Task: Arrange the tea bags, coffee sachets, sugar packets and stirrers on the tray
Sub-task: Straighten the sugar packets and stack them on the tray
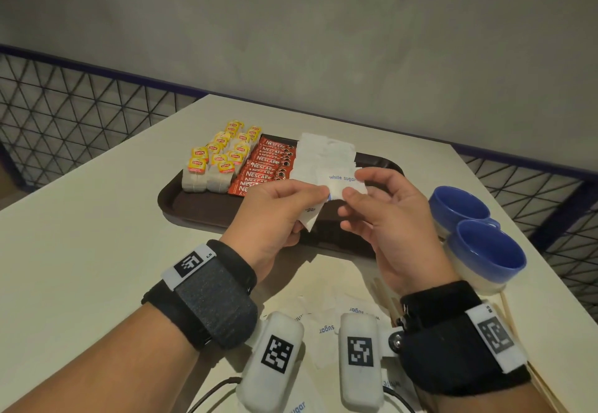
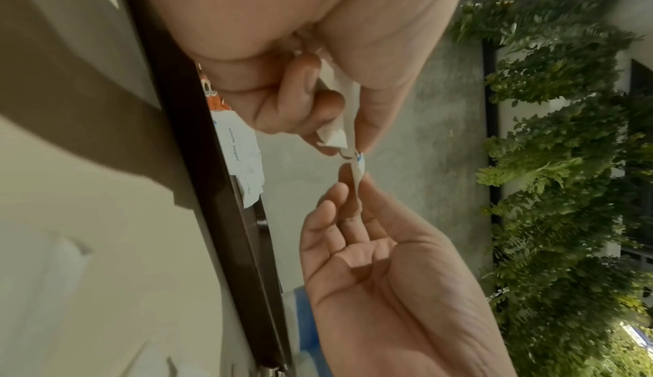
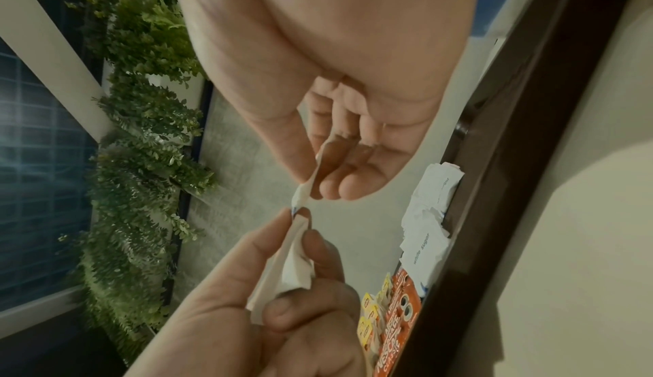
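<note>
A dark brown tray [image 1: 181, 205] holds yellow-tagged tea bags [image 1: 220, 160] at the left, red coffee sachets [image 1: 265, 166] beside them, and white sugar packets [image 1: 323, 153] to their right. Both hands hover over the tray's near edge. My left hand [image 1: 318, 192] grips a small bunch of sugar packets [image 1: 310, 216] between thumb and curled fingers; the left wrist view shows this bunch [image 2: 335, 137]. My right hand [image 1: 354, 186] pinches a single sugar packet [image 1: 339, 182] at the top of the bunch, between thumb and fingertips [image 3: 310, 179]. The two hands almost touch.
Two blue cups [image 1: 462, 208] [image 1: 488, 250] stand at the right, close to my right hand. Loose sugar packets [image 1: 326, 328] lie on the table under my wrists. Wooden stirrers [image 1: 508, 312] lie beside the right wrist. The table's left half [image 1: 81, 250] is bare.
</note>
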Demonstrator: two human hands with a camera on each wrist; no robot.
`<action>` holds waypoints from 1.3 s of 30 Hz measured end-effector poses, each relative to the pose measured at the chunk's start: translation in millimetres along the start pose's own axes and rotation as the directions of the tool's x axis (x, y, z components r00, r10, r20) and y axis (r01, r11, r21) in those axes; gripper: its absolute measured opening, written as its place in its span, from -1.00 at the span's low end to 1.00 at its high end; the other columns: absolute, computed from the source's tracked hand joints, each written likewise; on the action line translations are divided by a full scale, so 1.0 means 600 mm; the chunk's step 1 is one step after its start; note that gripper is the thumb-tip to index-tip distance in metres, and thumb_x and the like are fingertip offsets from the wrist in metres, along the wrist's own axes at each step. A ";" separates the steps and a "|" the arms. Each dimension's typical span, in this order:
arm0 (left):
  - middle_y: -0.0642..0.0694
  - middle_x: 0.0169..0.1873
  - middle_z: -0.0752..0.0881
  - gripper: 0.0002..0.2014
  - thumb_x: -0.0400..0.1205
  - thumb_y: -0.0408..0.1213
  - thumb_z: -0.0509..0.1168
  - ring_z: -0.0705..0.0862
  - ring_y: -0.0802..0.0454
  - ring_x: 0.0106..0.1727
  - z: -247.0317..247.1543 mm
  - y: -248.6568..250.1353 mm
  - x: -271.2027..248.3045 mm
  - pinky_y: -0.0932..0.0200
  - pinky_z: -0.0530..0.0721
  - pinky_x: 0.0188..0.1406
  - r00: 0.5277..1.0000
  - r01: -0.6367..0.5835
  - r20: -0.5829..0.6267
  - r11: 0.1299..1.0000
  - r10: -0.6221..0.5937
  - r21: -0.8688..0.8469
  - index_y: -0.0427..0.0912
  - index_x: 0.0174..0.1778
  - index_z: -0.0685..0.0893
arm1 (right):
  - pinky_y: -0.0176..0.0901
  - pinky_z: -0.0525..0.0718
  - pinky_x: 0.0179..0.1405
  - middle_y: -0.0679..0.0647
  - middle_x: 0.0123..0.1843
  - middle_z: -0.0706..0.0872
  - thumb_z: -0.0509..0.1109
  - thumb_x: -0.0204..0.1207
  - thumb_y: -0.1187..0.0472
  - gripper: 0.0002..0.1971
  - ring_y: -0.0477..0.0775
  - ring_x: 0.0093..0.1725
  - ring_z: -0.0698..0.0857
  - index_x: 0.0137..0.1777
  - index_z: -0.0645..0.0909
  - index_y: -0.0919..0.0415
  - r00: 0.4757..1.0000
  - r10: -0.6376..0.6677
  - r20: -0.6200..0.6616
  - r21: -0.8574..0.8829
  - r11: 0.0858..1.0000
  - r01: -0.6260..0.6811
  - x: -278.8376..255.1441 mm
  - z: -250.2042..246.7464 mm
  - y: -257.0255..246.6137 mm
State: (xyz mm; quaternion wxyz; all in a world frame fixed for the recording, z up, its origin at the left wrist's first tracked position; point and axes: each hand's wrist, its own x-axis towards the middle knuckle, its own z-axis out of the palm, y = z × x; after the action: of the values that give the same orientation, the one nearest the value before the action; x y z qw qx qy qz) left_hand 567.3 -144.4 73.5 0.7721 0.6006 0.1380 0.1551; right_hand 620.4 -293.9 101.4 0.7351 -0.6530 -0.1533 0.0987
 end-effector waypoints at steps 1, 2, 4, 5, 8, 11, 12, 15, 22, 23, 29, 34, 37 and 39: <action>-0.06 -0.26 0.68 -0.87 0.57 -0.12 0.55 0.43 0.09 -0.41 0.001 0.001 -0.001 0.37 0.40 -0.63 1.000 -0.006 0.004 1.000 0.006 -0.003 -0.08 -0.20 0.90 | 0.15 0.83 0.05 0.08 -0.02 0.89 0.50 0.59 0.36 -0.68 0.08 -0.16 0.79 0.30 0.60 0.13 1.000 0.003 0.006 0.002 1.000 -0.003 0.000 0.000 0.000; -0.05 -0.27 0.69 -0.85 0.55 -0.08 0.56 0.43 0.11 -0.43 0.001 0.001 -0.001 0.37 0.40 -0.62 1.000 -0.012 0.013 1.000 0.013 -0.005 -0.07 -0.20 0.90 | 0.13 0.83 0.04 0.07 -0.02 0.89 0.50 0.59 0.36 -0.64 0.08 -0.16 0.80 0.33 0.57 0.10 1.000 0.004 0.015 0.001 1.000 -0.004 0.000 0.001 -0.001; 0.00 -0.33 0.70 -0.80 0.47 -0.02 0.58 0.45 0.15 -0.47 0.002 0.003 -0.003 0.38 0.39 -0.62 0.999 -0.020 0.035 1.000 0.020 -0.012 -0.08 -0.19 0.89 | 0.09 0.84 0.03 0.06 -0.01 0.89 0.51 0.58 0.36 -0.58 0.08 -0.13 0.82 0.37 0.54 0.06 0.999 -0.002 0.038 -0.009 1.000 0.003 0.000 0.000 -0.002; 0.04 -0.37 0.70 -0.80 0.47 -0.03 0.58 0.46 0.18 -0.50 0.002 0.003 -0.003 0.38 0.38 -0.63 0.999 -0.022 0.040 1.000 0.022 -0.011 -0.09 -0.19 0.88 | 0.08 0.84 0.02 0.05 -0.01 0.89 0.51 0.58 0.35 -0.56 0.09 -0.12 0.82 0.38 0.53 0.04 0.999 -0.008 0.046 -0.017 1.000 0.009 0.000 0.000 -0.002; 0.10 -0.43 0.72 -0.88 0.55 -0.19 0.57 0.53 0.25 -0.58 0.001 0.001 -0.001 0.41 0.39 -0.64 0.999 -0.027 0.037 1.000 0.026 0.011 -0.14 -0.10 0.86 | 0.03 0.84 -0.01 0.04 0.00 0.89 0.51 0.59 0.32 -0.60 0.09 -0.12 0.81 0.37 0.57 0.04 0.999 0.011 0.039 -0.012 1.000 -0.011 0.002 -0.002 0.000; -0.03 -0.29 0.81 -0.93 0.56 -0.26 0.57 0.57 0.26 -0.59 0.001 0.002 -0.002 0.39 0.39 -0.64 0.999 -0.023 0.028 0.999 0.023 0.030 -0.17 -0.12 0.85 | -0.05 0.79 -0.12 0.06 0.03 0.88 0.48 0.63 0.23 -0.79 0.09 -0.13 0.77 0.24 0.71 0.10 0.996 0.080 0.033 0.019 0.997 -0.081 0.003 -0.002 0.000; -0.08 -0.22 0.83 -0.94 0.55 -0.26 0.58 0.58 0.25 -0.58 0.002 0.002 -0.002 0.37 0.39 -0.63 0.999 -0.021 0.030 0.999 0.020 0.039 -0.14 -0.16 0.86 | -0.07 0.75 -0.16 0.11 0.04 0.88 0.46 0.64 0.21 -0.84 0.09 -0.14 0.73 0.18 0.76 0.13 0.994 0.098 0.038 0.018 0.995 -0.098 0.003 -0.002 0.000; -0.01 -0.38 0.77 -0.90 0.54 -0.24 0.58 0.53 0.23 -0.61 0.003 0.006 -0.005 0.34 0.35 -0.65 0.999 -0.036 0.027 0.999 0.035 0.023 -0.09 -0.29 0.85 | -0.13 0.66 -0.27 0.29 0.03 0.81 0.47 0.63 0.24 -0.85 0.03 -0.24 0.62 0.12 0.80 0.24 0.989 0.131 0.074 0.029 0.991 -0.133 0.003 -0.003 0.003; 0.09 -0.57 0.65 -0.93 0.59 -0.31 0.52 0.48 0.25 -0.69 0.009 0.018 -0.012 0.38 0.30 -0.70 0.996 -0.079 0.028 0.997 0.079 -0.023 -0.24 -0.14 0.81 | -0.15 0.63 -0.21 0.16 -0.09 0.77 0.46 0.61 0.26 -0.79 -0.03 -0.27 0.66 0.20 0.77 0.27 0.963 0.221 0.154 0.149 0.958 -0.243 0.006 -0.007 0.002; 0.09 -0.55 0.67 -0.93 0.59 -0.31 0.53 0.48 0.25 -0.68 0.009 0.017 -0.012 0.37 0.31 -0.69 0.997 -0.081 0.017 0.997 0.082 -0.010 -0.22 -0.15 0.82 | -0.15 0.64 -0.21 0.17 -0.06 0.80 0.46 0.61 0.25 -0.80 -0.02 -0.25 0.67 0.19 0.77 0.26 0.963 0.229 0.142 0.143 0.958 -0.249 0.006 -0.007 0.003; 0.13 -0.47 0.72 -0.91 0.62 -0.25 0.52 0.51 0.24 -0.57 0.004 0.016 -0.006 0.39 0.37 -0.64 0.998 -0.027 -0.052 1.000 0.027 0.005 -0.10 -0.20 0.87 | -0.15 0.63 -0.22 0.19 0.01 0.86 0.46 0.64 0.26 -0.87 0.02 -0.18 0.62 0.10 0.80 0.22 0.979 0.202 -0.020 0.005 0.979 -0.202 0.008 -0.019 -0.008; 0.12 -0.40 0.71 -0.95 0.66 -0.25 0.48 0.47 0.13 -0.41 -0.004 0.030 0.005 0.34 0.44 -0.59 0.984 0.030 -0.170 0.994 -0.048 -0.105 -0.11 -0.06 0.86 | -0.13 0.65 -0.23 0.23 0.01 0.86 0.46 0.66 0.28 -0.92 0.02 -0.21 0.63 0.09 0.75 0.22 0.982 0.136 -0.130 -0.068 0.987 -0.146 0.030 -0.028 -0.031; 0.00 -0.09 0.72 -0.90 0.66 -0.21 0.46 0.54 0.08 -0.23 -0.011 0.033 0.012 0.31 0.52 -0.54 0.972 0.052 -0.217 0.984 -0.088 -0.169 -0.05 0.06 0.82 | -0.15 0.56 -0.38 0.25 -0.10 0.80 0.44 0.65 0.37 -0.98 0.01 -0.29 0.61 0.03 0.68 0.31 0.979 0.160 -0.129 -0.163 0.970 -0.180 0.085 -0.021 -0.054; -0.04 -0.03 0.72 -0.88 0.66 -0.31 0.39 0.59 0.06 -0.18 -0.014 0.033 0.015 0.26 0.54 -0.46 0.975 0.048 -0.202 0.977 -0.091 -0.210 -0.04 0.06 0.78 | -0.14 0.51 -0.42 0.22 -0.21 0.70 0.41 0.64 0.43 -0.88 0.02 -0.38 0.58 -0.12 0.62 0.26 0.976 0.192 -0.107 -0.290 0.933 -0.215 0.129 -0.014 -0.061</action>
State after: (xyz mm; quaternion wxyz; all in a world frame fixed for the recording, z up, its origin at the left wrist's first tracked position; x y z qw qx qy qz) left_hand 570.4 -128.8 90.2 0.8156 0.4933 0.2235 0.2038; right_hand 693.9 -279.6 144.3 0.6186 -0.7725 -0.0697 0.1249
